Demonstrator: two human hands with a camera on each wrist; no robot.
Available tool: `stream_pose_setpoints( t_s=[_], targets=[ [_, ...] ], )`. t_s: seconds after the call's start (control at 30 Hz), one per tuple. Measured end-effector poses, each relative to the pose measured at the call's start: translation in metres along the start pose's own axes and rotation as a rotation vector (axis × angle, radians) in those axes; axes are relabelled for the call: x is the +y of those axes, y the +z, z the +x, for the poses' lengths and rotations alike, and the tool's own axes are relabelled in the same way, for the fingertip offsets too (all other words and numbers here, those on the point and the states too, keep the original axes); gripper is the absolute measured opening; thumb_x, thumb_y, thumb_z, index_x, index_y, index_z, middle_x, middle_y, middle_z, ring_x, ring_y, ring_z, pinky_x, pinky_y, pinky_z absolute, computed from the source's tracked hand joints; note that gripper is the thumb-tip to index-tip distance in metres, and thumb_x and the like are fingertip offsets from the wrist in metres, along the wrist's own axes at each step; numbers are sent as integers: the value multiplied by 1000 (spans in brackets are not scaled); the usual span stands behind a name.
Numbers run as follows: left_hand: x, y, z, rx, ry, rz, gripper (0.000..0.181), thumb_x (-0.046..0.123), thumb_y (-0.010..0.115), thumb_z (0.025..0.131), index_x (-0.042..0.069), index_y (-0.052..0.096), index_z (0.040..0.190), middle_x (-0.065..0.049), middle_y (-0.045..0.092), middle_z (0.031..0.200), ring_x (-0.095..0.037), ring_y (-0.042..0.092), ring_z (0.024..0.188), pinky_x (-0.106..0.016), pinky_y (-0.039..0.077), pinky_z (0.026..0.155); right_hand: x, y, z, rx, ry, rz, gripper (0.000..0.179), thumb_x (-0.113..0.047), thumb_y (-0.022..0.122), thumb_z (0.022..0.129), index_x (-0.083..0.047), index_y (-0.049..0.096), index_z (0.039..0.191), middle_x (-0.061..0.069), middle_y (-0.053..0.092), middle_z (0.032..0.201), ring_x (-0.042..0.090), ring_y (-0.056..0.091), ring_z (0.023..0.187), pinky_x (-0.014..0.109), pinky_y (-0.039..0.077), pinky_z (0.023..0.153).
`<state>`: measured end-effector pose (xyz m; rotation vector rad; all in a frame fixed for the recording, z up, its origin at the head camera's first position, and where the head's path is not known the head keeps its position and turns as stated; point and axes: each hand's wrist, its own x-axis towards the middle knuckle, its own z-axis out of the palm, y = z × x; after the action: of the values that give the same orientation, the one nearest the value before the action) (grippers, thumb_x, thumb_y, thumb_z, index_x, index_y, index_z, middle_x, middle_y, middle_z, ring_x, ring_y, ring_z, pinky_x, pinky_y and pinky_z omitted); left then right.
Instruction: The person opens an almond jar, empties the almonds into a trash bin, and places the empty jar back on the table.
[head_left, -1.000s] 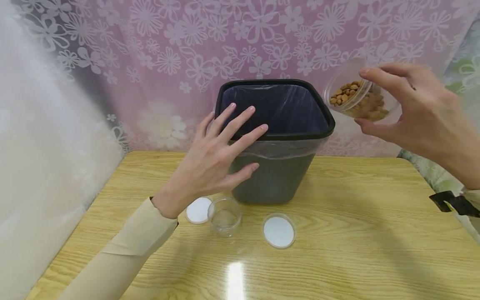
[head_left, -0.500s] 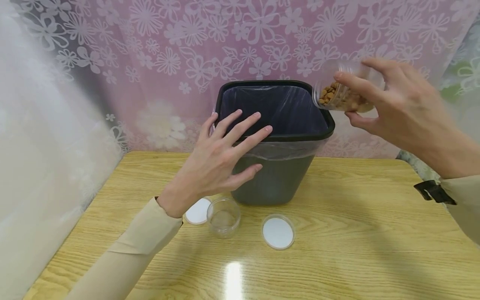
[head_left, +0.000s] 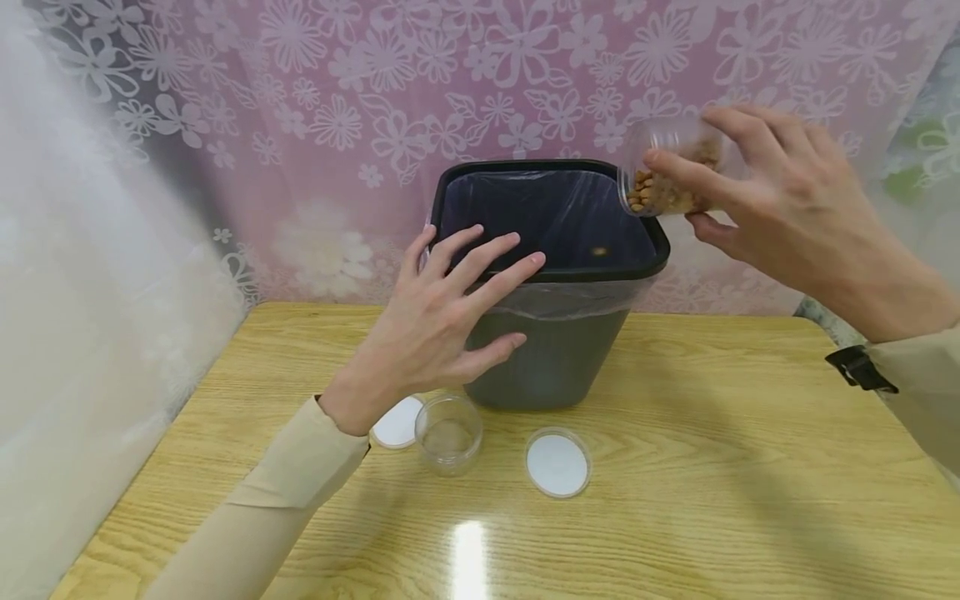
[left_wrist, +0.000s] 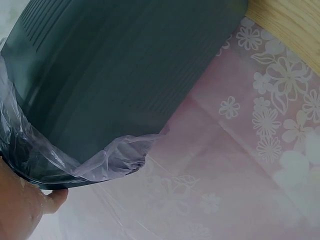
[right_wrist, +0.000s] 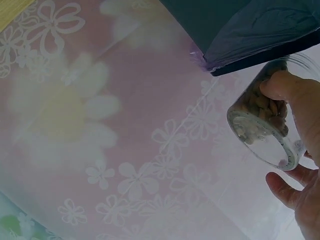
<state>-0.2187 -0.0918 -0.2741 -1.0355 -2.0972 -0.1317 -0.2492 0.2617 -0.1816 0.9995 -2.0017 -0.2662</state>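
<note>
My right hand [head_left: 795, 208] grips a clear plastic jar [head_left: 663, 171] tipped on its side, its mouth facing left over the right rim of the dark trash bin [head_left: 547, 358]. Small brown nut-like or kibble-like pieces [right_wrist: 270, 107] lie inside the jar. One blurred brown piece [head_left: 599, 251] shows within the bin's opening, near its front right. My left hand [head_left: 442, 312] rests on the bin's front left rim with spread fingers. In the left wrist view, part of that hand touches the rim beside the clear liner [left_wrist: 115, 157]. The bin's bottom inside is hidden.
A second clear jar [head_left: 448, 437] stands upright on the wooden table [head_left: 675, 500] before the bin. A round white-centred lid [head_left: 557, 464] lies to its right and another lid [head_left: 397, 421] to its left. A pink flowered curtain [head_left: 360, 125] hangs behind.
My right hand has moved left with the jar, bringing its mouth over the bin's rim and tipping it further. A brown piece now appears in the bin's opening. My left hand has barely shifted.
</note>
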Motion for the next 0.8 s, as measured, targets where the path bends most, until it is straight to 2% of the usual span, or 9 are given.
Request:
stream_pose_setpoints(
  t_s=[0.17, 0.3, 0.6, 0.8],
  targets=[
    [-1, 1, -4, 18, 12, -6, 70, 54, 64, 93, 28, 44, 155, -5, 50, 154, -36, 43, 142, -69, 26, 117, 1, -2, 2, -40, -41, -44, 109, -5, 92, 64, -29, 40, 157, 34, 45, 146, 58, 48, 122, 69, 48, 81],
    [-1, 1, -6, 31, 15, -4, 70, 53, 64, 92, 27, 45, 155, -4, 51, 152, -35, 47, 138, -69, 25, 119, 1, -1, 2, -27, -38, -45, 108, -4, 91, 63, -30, 42, 155, 34, 46, 146, 57, 48, 123, 69, 47, 80],
    [-1, 5, -5, 46, 10, -20, 71, 54, 65, 92, 28, 45, 154, -4, 51, 153, -35, 47, 137, -69, 23, 120, -2, 1, 2, -24, -29, -83, 104, -5, 90, 65, -31, 43, 154, 31, 45, 148, 54, 45, 132, 71, 46, 84],
    [-1, 7, -5, 51, 7, -28, 71, 55, 65, 91, 28, 46, 154, -4, 50, 154, -35, 46, 137, -69, 23, 119, -4, 0, 3, -34, -71, -89, 103, -5, 88, 69, -29, 40, 157, 35, 43, 147, 56, 43, 133, 71, 45, 84]
  ],
)
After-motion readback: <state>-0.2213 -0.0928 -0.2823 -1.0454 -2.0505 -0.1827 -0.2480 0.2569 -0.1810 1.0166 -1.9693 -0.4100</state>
